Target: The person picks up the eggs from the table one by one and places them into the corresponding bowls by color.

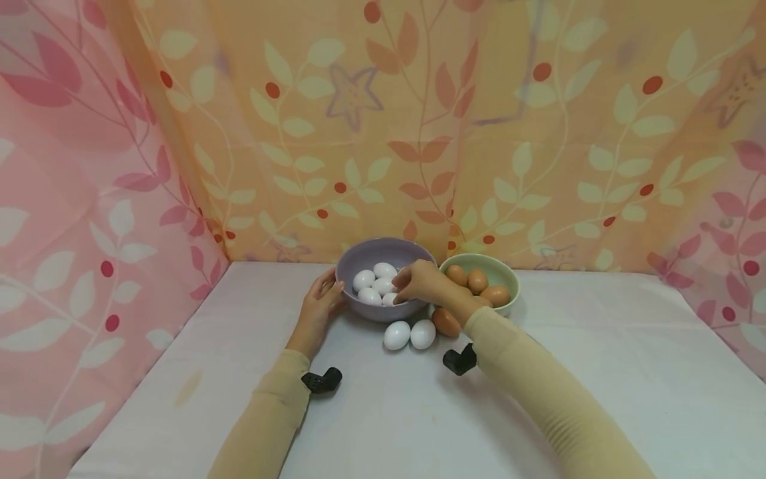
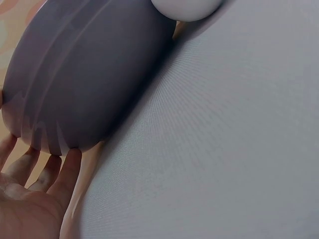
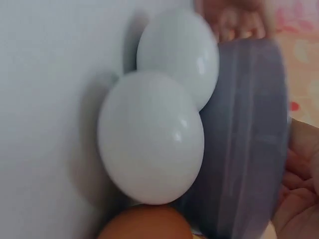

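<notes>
A purple bowl (image 1: pixel 383 313) holds several white eggs (image 1: pixel 369 296). My left hand (image 1: pixel 320 306) rests on the bowl's left side; in the left wrist view its extended fingers (image 2: pixel 70 169) touch the outer wall. My right hand (image 1: pixel 426 283) reaches over the right rim into the bowl, its bent fingertips beside a white egg (image 1: pixel 389 299). Whether they pinch that egg is hidden. In the right wrist view, part of the right hand (image 3: pixel 301 184) shows beyond the rim. Two white eggs (image 1: pixel 422 334) lie on the table in front of the bowl.
A pale green bowl (image 1: pixel 512 293) with several brown eggs (image 1: pixel 477 281) stands to the right of the purple bowl, partly behind the right wrist. A brown egg (image 1: pixel 445 322) lies on the table (image 1: pixel 371 412) beside the white eggs. A patterned curtain (image 1: pixel 383 133) hangs behind.
</notes>
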`<state>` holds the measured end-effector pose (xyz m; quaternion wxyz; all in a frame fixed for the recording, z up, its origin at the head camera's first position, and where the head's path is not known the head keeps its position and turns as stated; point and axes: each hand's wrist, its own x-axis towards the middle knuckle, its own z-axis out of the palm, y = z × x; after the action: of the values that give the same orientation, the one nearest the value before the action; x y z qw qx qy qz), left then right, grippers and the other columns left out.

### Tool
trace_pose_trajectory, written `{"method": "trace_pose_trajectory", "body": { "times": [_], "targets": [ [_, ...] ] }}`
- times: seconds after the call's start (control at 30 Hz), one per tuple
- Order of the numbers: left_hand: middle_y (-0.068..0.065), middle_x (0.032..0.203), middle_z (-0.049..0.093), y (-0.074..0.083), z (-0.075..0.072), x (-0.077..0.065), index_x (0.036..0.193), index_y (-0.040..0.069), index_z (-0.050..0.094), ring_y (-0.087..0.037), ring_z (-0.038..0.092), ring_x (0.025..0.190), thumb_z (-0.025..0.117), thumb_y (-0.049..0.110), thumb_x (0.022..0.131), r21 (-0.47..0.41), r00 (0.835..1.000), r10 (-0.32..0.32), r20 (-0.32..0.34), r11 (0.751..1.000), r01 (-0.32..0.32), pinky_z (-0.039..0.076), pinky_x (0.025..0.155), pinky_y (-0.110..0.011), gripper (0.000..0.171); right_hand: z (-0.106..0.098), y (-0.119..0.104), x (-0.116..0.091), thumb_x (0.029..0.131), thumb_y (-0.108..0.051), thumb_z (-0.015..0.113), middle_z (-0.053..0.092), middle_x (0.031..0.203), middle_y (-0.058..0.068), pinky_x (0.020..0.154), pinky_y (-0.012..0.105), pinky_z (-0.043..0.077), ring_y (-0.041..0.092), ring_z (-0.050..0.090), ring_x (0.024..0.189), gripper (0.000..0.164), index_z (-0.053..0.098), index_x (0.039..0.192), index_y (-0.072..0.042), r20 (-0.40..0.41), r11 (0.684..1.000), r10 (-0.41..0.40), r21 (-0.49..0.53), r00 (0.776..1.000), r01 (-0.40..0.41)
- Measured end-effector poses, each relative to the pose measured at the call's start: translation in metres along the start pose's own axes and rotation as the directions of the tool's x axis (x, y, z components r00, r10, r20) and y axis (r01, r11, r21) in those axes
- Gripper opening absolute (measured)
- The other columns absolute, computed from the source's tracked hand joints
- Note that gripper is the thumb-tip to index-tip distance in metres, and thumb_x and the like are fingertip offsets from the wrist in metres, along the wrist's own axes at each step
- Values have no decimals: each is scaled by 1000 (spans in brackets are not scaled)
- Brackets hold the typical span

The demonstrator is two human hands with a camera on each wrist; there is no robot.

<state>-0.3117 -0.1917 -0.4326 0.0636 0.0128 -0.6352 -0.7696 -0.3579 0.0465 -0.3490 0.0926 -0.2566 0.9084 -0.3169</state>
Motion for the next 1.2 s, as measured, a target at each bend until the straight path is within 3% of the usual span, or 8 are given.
{"method": "trace_pose_trajectory", "body": {
  "times": [0.2,0.3,0.47,0.57,0.77,1.0,1.1,1.2],
  "targets": [
    [-9,160,37,-3,-1,-2,151,14,39,-20,41,142,60,23,101,1,1000,13,16,1000,-13,44,110,-38,56,-4,4,-42,80,-17,83,74,116,10,92,29,57,25,68,115,44,71,120,-6,-126,947,46,323,991,-3],
    [-8,160,36,-3,-3,-2,152,14,39,-20,42,142,60,26,100,18,1000,21,20,1000,-21,48,105,-31,57,-7,3,-64,80,-15,83,73,118,13,87,23,57,29,66,116,43,71,120,-4,-196,918,61,396,979,22],
    [-8,160,36,-4,-5,0,152,13,38,-20,41,142,61,25,100,12,1000,18,18,1000,-18,51,96,-22,58,-6,8,-94,82,-9,80,68,124,22,86,16,54,35,62,121,44,67,122,3,-224,844,87,534,971,47],
    [-7,160,36,-3,-4,1,152,13,39,-18,41,142,60,23,101,5,1000,12,10,1000,-12,51,95,-20,56,-1,13,-105,82,-7,80,67,125,24,90,18,54,35,61,122,46,65,124,6,-225,814,105,579,969,47],
    [-7,160,36,-2,-1,2,152,14,38,-18,41,142,59,21,101,5,1000,7,7,1000,-7,50,95,-19,55,11,20,-116,80,-12,83,68,125,22,87,18,56,32,65,118,49,67,123,5,-245,820,175,573,954,-3],
    [-7,160,36,-3,0,3,153,14,37,-19,41,142,59,22,101,5,1000,0,19,1000,0,50,96,-20,57,24,27,-118,80,-6,81,60,134,27,91,22,55,36,60,124,59,57,132,11,-188,745,225,665,956,-45],
    [-6,160,36,-4,-1,3,152,14,38,-18,41,142,60,23,101,6,1000,5,21,1000,-6,50,97,-22,56,30,31,-117,80,-5,81,59,133,28,93,24,55,36,59,125,61,56,132,12,-186,743,219,668,958,-40],
    [-5,160,36,-4,-3,3,152,15,38,-18,41,142,60,24,101,6,1000,5,19,1000,-6,50,98,-23,57,34,31,-114,80,-6,82,59,134,27,97,29,54,36,58,126,62,55,133,12,-183,761,210,647,960,-44]
  ]
}}
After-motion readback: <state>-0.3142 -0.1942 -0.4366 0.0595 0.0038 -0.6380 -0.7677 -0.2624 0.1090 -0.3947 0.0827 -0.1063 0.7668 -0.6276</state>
